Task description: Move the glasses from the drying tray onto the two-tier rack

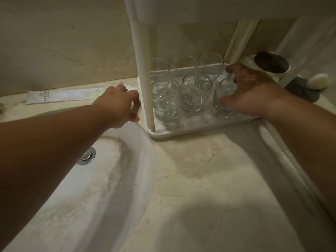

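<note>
Several clear glasses stand on the white lower tier (181, 132) of the two-tier rack, under its upper shelf (181, 11). A white post (143, 70) rises at the tier's front left corner. My right hand (252, 90) wraps around the front right glass (222, 108), thumb low on its near side and fingers over its rim. Two more glasses, one at the front left (165, 99) and one in the middle (195, 93), stand beside it, with others behind. My left hand (120, 102) rests against the left edge of the tier, fingers curled on its rim.
A white sink basin (109, 179) with a metal drain (87, 155) lies at the lower left. A marble counter (209, 188) stretches in front. A wrapped sachet (63, 96) lies by the wall. A dark round lid (271, 62) and a soap (318, 80) sit at the right.
</note>
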Demonstrator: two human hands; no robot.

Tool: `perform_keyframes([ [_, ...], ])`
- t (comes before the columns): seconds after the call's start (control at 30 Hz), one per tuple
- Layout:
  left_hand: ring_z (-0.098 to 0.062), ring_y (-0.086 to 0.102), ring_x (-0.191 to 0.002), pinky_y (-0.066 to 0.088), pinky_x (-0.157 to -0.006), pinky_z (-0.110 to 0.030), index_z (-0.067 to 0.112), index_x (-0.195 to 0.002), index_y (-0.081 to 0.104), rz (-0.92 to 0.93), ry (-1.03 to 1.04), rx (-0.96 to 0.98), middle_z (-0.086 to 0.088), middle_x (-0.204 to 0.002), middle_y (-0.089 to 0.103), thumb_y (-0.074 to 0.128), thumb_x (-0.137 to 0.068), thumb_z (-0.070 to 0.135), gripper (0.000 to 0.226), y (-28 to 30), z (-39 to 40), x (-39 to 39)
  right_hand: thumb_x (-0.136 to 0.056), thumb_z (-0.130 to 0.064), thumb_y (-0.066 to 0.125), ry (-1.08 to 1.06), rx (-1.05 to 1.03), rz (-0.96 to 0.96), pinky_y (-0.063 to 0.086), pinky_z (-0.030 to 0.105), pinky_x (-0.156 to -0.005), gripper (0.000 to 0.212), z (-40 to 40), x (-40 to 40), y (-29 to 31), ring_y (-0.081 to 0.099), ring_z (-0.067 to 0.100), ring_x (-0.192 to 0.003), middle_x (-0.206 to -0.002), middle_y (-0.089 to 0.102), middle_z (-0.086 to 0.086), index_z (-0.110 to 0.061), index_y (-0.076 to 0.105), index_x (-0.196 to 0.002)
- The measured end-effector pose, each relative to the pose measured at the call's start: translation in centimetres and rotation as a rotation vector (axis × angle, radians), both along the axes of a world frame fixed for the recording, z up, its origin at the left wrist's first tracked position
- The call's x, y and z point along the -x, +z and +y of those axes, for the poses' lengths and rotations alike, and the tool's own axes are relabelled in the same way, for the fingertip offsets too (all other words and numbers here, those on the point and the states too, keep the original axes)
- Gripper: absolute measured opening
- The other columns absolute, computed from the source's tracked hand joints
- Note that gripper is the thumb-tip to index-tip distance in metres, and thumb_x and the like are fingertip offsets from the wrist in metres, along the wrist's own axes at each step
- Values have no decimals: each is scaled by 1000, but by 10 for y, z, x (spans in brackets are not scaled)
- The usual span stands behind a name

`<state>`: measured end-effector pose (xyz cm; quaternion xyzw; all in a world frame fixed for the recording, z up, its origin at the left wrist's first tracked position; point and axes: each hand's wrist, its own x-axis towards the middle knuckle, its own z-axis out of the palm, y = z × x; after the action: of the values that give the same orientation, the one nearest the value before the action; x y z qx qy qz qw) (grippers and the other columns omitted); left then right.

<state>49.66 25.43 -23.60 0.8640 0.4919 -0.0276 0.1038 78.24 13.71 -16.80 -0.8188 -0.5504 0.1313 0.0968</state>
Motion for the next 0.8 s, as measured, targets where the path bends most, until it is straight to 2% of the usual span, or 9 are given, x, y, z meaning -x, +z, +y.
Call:
perform_keyframes([
  [0.23,-23,34,-99,42,-95,-44,29,-109,58,-5,-10,-6,-8,-122,48,77,-83,38,33,-2,2,1,-70,-44,85,-55,-41,9,39,31,-100,92,15,1,-3,46,26,-131,-146,47,1,-31,35,-146],
  [0.37,-23,34,-101,42,-97,-46,34,-97,48,-15,1,4,-7,-123,48,77,-83,38,32,-1,1,1,-69,-42,85,-45,-39,12,38,32,-102,93,20,4,-1,45,25,-132,-146,47,1,-31,35,-146],
  [0.5,-23,34,-102,42,-97,-46,29,-109,57,-7,11,4,-8,-126,47,76,-84,38,33,-2,1,1,-68,-42,86,-62,-43,38,44,35,-102,92,24,4,3,47,25,-131,-147,46,0,-33,36,-146],
  [0.6,-28,39,-111,42,-98,-47,28,-116,59,11,10,9,-9,-129,46,76,-83,39,39,-1,1,1,-68,-43,86,-76,-37,104,47,40,-101,92,26,3,3,49,25,-129,-147,45,0,-34,36,-146],
  [0.8,-31,40,-116,41,-98,-44,27,-127,57,15,14,6,-10,-132,46,76,-83,41,50,-2,1,1,-66,-45,87,-62,-59,98,41,29,-93,95,27,4,-4,48,25,-129,-146,47,0,-35,36,-145],
])
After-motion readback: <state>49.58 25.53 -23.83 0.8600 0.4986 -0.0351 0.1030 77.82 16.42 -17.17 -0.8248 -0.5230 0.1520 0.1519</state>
